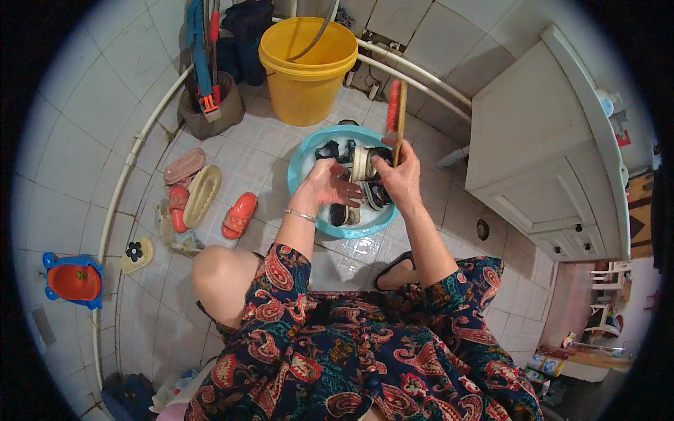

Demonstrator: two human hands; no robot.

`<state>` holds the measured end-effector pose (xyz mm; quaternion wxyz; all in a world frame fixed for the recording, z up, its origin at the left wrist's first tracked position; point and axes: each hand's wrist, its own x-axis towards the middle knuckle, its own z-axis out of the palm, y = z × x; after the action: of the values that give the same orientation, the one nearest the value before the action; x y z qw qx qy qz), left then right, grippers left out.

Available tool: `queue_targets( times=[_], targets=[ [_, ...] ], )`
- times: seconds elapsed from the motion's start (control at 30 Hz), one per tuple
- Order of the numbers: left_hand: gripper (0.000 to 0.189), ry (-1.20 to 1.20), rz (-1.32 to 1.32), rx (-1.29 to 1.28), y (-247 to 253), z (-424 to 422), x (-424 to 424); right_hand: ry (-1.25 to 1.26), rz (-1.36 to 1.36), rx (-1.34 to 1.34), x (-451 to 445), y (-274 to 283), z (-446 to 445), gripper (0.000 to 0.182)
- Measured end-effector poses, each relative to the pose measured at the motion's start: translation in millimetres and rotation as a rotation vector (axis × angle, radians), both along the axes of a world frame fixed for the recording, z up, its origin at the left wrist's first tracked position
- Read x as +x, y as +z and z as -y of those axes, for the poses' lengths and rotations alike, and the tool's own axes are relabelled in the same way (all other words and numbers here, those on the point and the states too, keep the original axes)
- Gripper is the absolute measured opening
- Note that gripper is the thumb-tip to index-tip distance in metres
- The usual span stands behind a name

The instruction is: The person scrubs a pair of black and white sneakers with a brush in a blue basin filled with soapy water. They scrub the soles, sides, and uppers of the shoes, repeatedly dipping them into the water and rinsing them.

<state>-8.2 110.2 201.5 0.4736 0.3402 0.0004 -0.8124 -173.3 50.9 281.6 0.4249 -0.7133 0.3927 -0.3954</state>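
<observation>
My right hand grips a scrubbing brush with a wooden back and red bristles, held upright. Its thumb reaches a dark shoe with a pale sole; whether it also holds that shoe, I cannot tell. Left of the shoe, my left hand has its fingers apart and nothing in its grasp. Both hands are over a light blue basin of sudsy water on the floor. Several dark shoes sit in it, among them a sandal at the back and a dark-toed shoe at the front, partly hidden by my fingers.
Beyond the basin stands a yellow bucket with a hose in it. Left lie a red slipper, a cream slipper and other footwear. A white cabinet bounds the right; a bin holds long-handled tools. A floor drain lies right.
</observation>
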Motion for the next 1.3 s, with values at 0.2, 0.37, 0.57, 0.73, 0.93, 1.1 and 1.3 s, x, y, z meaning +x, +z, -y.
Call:
queue_targets(
  times=[0.2,0.37,0.57,0.73,0.93,1.1,1.3],
  targets=[
    [0.045,0.297,-0.272,-0.109,4,11,-24,0.158,-0.194,-0.087,6,-18,-17,0.039],
    [0.046,0.354,-0.338,-0.303,-24,14,-19,0.255,-0.262,-0.033,-4,-13,-25,0.05],
    [0.053,0.507,-0.308,-0.331,-63,10,-20,0.315,-0.467,-0.361,-14,5,-50,0.07],
    [0.052,0.538,-0.395,-0.554,-60,10,-13,0.315,-0.774,-0.614,-26,27,-65,0.053],
    [0.047,0.451,-0.506,-0.488,-39,3,-10,0.286,-0.814,-0.683,-6,34,-10,0.044],
    [0.037,0.406,-0.293,-0.296,-23,5,-13,0.055,-0.894,-0.439,-28,28,66,0.038],
    [0.046,0.596,-0.294,-0.271,-85,3,21,0.358,-0.719,-0.646,-19,32,-47,0.049]
  ],
)
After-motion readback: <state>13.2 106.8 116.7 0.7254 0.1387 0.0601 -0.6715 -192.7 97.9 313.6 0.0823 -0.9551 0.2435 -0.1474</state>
